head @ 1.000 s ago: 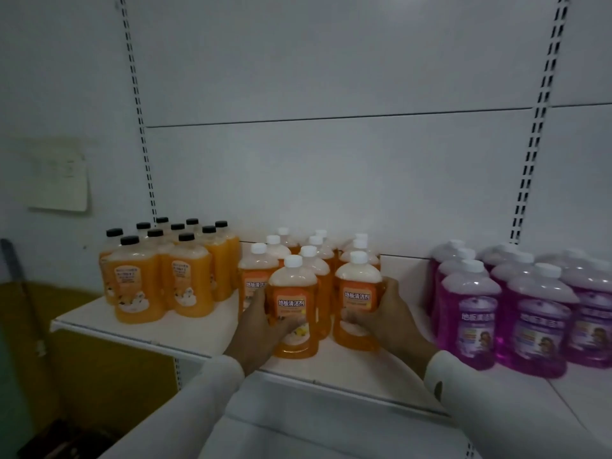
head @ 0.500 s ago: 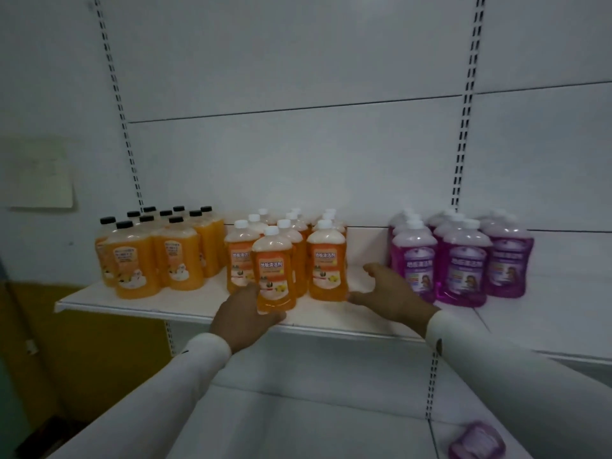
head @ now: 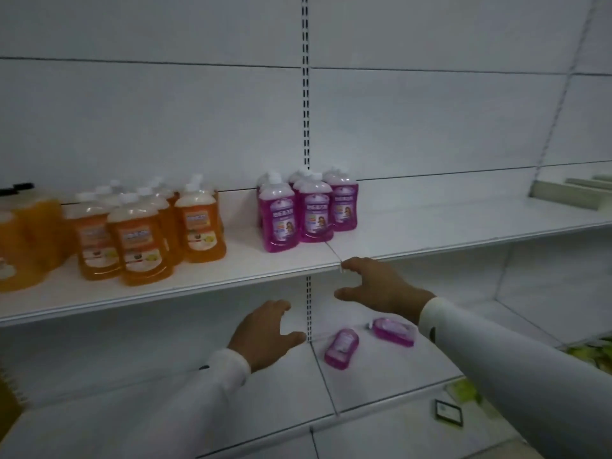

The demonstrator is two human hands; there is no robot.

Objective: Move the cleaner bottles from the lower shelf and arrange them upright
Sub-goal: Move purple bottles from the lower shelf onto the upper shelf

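Landmark taken: slotted upright post (head: 306,144) on the white back panel. Upper shelf (head: 231,276), spanning both sides of the post: cluster of purple cleaner bottles (head: 306,210) standing upright directly at the post's foot, white caps up, labels forward. Left of the post, apart from the purple cluster: group of orange cleaner bottles (head: 145,233) with white caps, all upright, front ones close to the shelf lip. Further left of the post, at frame edge: blurred yellow-orange bottles (head: 23,240), at least one dark cap visible. Lower shelf (head: 364,385), just right of the post's base: two purple bottles lying on their sides, not touching each other; nearer bottle (head: 341,348) closest to the post, neck end pointing away from camera; farther bottle (head: 394,331) to its right, cap toward the post, partly hidden behind the right wrist. Left hand (head: 265,332) just left of the post, below the upper shelf, fingers (head: 276,309) spread wide, holding nothing. Right hand (head: 381,288) just right of the post, at the upper shelf's front lip, above the lying bottles, fingers (head: 356,265) likewise wide and empty. White sleeves on both arms. Small dark-framed tag (head: 448,413) low and well right of the post, below the lower shelf; text illegible.
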